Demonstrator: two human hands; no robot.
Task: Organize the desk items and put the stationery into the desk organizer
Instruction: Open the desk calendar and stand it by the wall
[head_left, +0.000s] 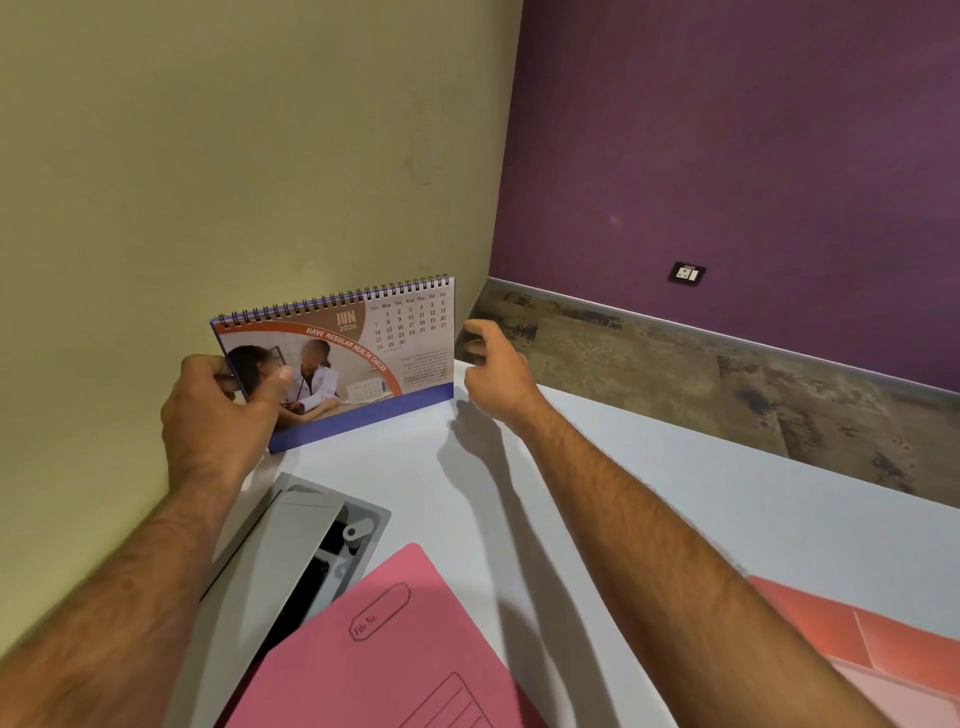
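Note:
A spiral-bound desk calendar (363, 353) showing June stands upright at the back left corner of the white desk (649, 467), against the yellow wall. My left hand (218, 410) grips its left edge, thumb across the picture. My right hand (493, 364) hovers just off the calendar's right edge, fingers loosely curled and apart, holding nothing. A grey desk organizer (306, 530) lies below the calendar with dark items and a small roll inside. A pink file folder (395, 644) rests partly over the organizer's near end.
A second, orange-pink folder (872, 639) lies at the desk's right front. The yellow wall bounds the desk on the left. Beyond the desk's far edge are a wood-patterned floor (675, 374) and a purple wall with a socket (687, 273).

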